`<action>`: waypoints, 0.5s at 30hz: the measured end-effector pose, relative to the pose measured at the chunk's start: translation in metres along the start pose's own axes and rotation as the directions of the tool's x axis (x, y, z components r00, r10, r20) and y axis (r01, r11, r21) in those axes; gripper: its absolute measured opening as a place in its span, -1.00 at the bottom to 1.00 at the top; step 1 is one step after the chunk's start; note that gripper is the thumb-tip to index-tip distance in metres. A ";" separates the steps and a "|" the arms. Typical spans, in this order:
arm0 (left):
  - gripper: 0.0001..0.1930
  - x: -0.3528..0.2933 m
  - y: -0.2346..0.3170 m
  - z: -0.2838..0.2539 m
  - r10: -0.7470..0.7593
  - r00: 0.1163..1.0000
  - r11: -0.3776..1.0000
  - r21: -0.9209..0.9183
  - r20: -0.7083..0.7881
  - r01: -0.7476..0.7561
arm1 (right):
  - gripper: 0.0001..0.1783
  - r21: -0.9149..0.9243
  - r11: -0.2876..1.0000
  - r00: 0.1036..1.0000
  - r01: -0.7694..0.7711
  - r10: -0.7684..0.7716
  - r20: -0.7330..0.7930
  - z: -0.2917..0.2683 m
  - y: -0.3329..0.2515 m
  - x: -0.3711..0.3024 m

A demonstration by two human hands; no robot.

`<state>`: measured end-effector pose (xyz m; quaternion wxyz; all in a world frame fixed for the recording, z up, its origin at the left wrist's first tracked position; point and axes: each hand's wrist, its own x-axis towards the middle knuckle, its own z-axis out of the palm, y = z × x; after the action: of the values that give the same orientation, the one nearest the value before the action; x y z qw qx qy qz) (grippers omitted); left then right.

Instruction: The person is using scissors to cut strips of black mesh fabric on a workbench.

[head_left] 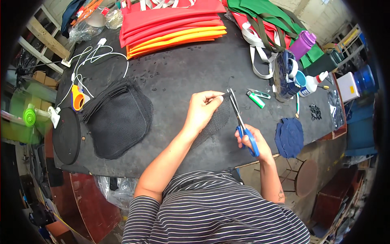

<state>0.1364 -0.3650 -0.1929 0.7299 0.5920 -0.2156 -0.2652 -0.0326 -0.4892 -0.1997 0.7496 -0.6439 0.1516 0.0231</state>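
Note:
Near the middle of the dark table, my left hand pinches the upper edge of a piece of black mesh fabric, which hangs down beside the wrist. My right hand has its fingers through the blue handles of a pair of scissors. The blades point away from me and meet the mesh's corner close to my left fingertips; whether they cut into it is too small to tell. To the left lies a stack of black mesh pieces, with a roll of black tape beyond it.
Red and orange folded fabric is piled at the back. A green lighter and a utility knife lie right of the scissors. Dark blue cloth pieces rest near the right edge. A white cable loops at the far left.

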 end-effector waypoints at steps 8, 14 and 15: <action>-0.83 -0.004 -0.001 0.001 -0.026 1.000 1.000 0.011 0.001 0.026 | -0.67 0.017 1.000 1.000 -0.024 0.024 -0.020 0.001 0.003 0.001; -0.83 -0.005 -0.001 0.001 -0.008 1.000 1.000 0.017 0.000 0.008 | -0.70 0.003 0.999 0.998 -0.042 0.042 -0.039 0.003 0.000 0.002; -0.83 -0.006 -0.001 0.001 -0.002 1.000 1.000 0.030 -0.006 0.002 | -0.70 0.003 0.999 0.998 -0.043 0.043 -0.038 0.003 0.000 0.002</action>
<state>0.1316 -0.3619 -0.1935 0.7214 0.6039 -0.2166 -0.2608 -0.0296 -0.4866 -0.1997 0.7466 -0.6400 0.1799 0.0268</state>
